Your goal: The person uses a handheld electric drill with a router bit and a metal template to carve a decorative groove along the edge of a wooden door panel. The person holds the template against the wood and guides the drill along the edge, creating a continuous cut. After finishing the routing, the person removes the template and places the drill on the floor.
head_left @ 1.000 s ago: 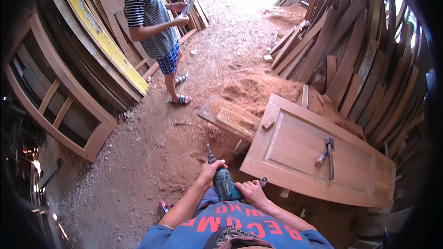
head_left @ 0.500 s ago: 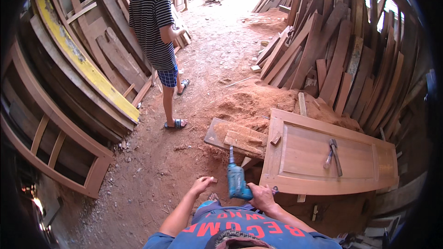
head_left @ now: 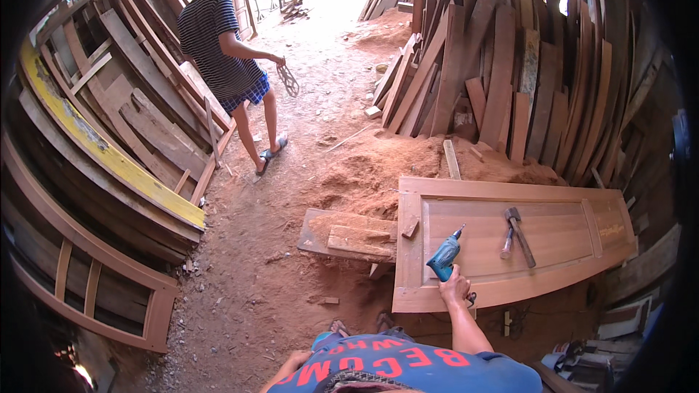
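Note:
My right hand (head_left: 455,287) grips a teal power drill (head_left: 444,257) by its handle, over the near left part of a wooden door panel (head_left: 495,229). The drill's bit points up and to the right. A hammer (head_left: 520,238) and a chisel with a clear-looking handle (head_left: 507,243) lie on the panel, right of the drill. A small wood block (head_left: 411,227) rests on the panel's left edge. My left hand (head_left: 295,361) is low beside my shirt, its fingers mostly hidden. A small reddish wood piece (head_left: 330,300) lies on the ground ahead of it.
Sawdust-covered boards (head_left: 353,236) jut out left of the door panel. Many planks (head_left: 502,65) lean at the right, and door frames (head_left: 95,247) with a yellow board (head_left: 109,153) at the left. Another person (head_left: 218,51) stands on the dirt path holding a looped object (head_left: 289,81).
My right hand has carried the drill rightward over the door panel. My left hand has drawn back to my body; the wood piece it held seems to lie on the ground. The other person has turned.

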Demonstrator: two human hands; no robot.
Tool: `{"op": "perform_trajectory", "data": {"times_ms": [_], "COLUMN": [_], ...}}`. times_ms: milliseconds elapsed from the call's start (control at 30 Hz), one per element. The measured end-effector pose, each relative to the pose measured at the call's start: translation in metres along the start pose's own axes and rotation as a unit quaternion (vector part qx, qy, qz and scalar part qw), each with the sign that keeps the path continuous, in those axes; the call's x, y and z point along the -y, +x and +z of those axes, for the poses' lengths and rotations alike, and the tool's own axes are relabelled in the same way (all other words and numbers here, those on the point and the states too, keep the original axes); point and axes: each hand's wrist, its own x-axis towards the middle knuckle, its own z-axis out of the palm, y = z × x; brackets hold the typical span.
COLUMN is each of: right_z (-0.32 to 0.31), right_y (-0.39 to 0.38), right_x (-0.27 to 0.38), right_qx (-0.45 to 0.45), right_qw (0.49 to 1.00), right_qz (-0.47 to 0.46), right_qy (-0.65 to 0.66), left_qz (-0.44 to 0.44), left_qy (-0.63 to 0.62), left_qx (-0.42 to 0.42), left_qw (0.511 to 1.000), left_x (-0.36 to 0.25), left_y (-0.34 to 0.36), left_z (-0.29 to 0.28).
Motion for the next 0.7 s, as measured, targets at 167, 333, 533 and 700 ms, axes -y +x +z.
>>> {"op": "perform_trajectory", "data": {"times_ms": [167,333,533,700], "right_z": [0.033,0.029,0.018,-0.009], "right_y": [0.030,0.036,0.030,0.025], "right_x": [-0.034,-0.055,-0.045,-0.034], "right_qx": [0.058,0.029,0.064,0.107], "right_qw": [0.998,0.999,0.997,0.992], "right_qz": [0.028,0.004,-0.006,0.046], "right_qy": [0.006,-0.012,0.035,0.037], "left_qz": [0.025,0.048,0.049,0.041], "left_qy": [-0.043,-0.038,-0.007,0.003], "left_qx": [-0.059,-0.066,-0.076,-0.065], "left_qw": [0.997,0.996,0.996,0.997], "left_x": [0.001,-0.016,0.018,0.018], "left_y": [0.017,0.033,0.074,0.091], "left_z": [0.021,0.033,0.027,0.020]}}
